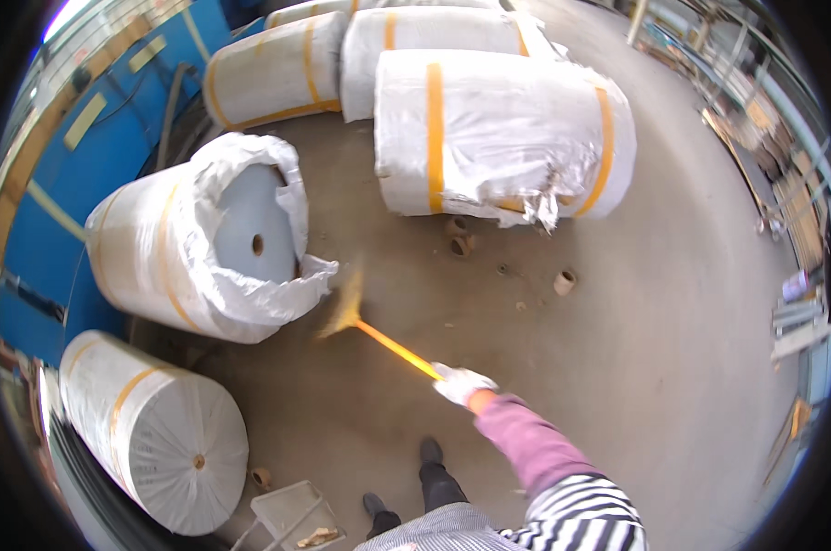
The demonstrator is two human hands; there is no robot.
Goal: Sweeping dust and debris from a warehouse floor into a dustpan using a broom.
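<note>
My right hand [464,385], in a pale glove, is closed round the orange-yellow handle of a broom [397,347]. The broom reaches away to the left, and its yellow bristle head [346,310] is blurred by motion. Beside that head lies the torn white wrapping [291,286] of a large roll [144,243], whose grey end shows a core hole. My left hand is out of view. At the lower edge, left of my feet, a light grey dustpan [287,505] has a brownish scrap [319,537] on it.
A wrapped roll [516,129] with yellow tape lies ahead, more rolls [277,69] behind it. Another roll [190,450] is at lower left. Short cardboard tubes [565,282] and small bits dot the concrete floor. Blue panels [66,193] line the left; shelving [769,138] stands right.
</note>
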